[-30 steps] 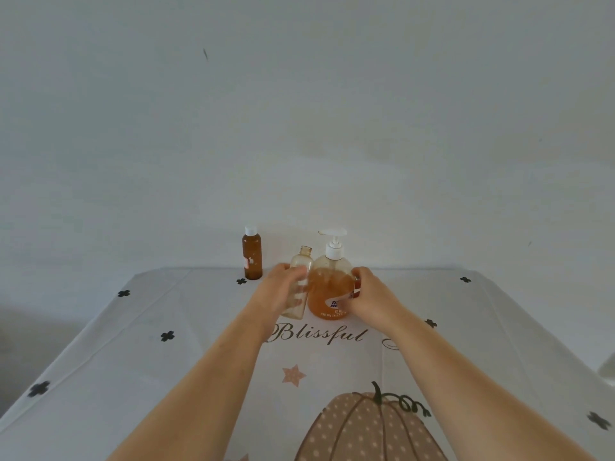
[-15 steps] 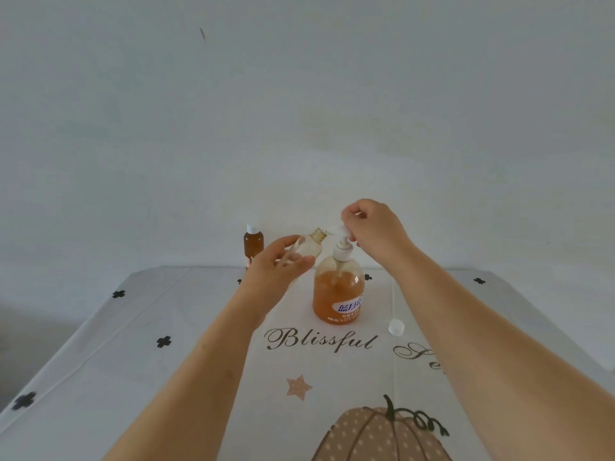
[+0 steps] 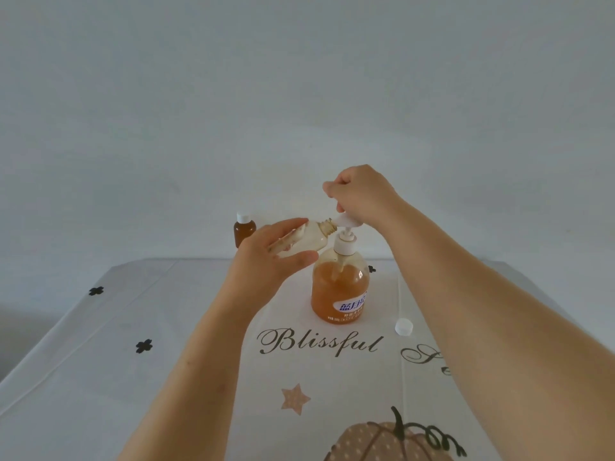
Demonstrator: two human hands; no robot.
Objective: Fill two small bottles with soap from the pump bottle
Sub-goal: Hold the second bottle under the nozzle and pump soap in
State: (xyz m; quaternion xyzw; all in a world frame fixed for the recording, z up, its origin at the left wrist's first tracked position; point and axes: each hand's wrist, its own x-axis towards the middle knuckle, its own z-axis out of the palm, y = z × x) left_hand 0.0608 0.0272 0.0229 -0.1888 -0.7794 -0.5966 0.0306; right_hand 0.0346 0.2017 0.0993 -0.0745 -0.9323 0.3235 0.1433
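The pump bottle (image 3: 340,287) stands on the table, about half full of orange soap, with a white pump head (image 3: 346,223). My right hand (image 3: 361,193) rests on top of that pump head with its fingers curled. My left hand (image 3: 273,261) holds a small clear bottle (image 3: 312,237) tilted, its open threaded neck right at the pump spout. A second small bottle (image 3: 244,229), brown with a white cap, stands upright behind my left hand at the table's far edge.
A loose white cap (image 3: 403,326) lies on the tablecloth (image 3: 166,327) to the right of the pump bottle. The cloth is white with black clover marks, lettering and a pumpkin print. A plain wall rises behind the table.
My left hand lifted the clear bottle and tipped its neck up to the spout. My right hand left the pump bottle's body, rose to the pump head and now sits on it.
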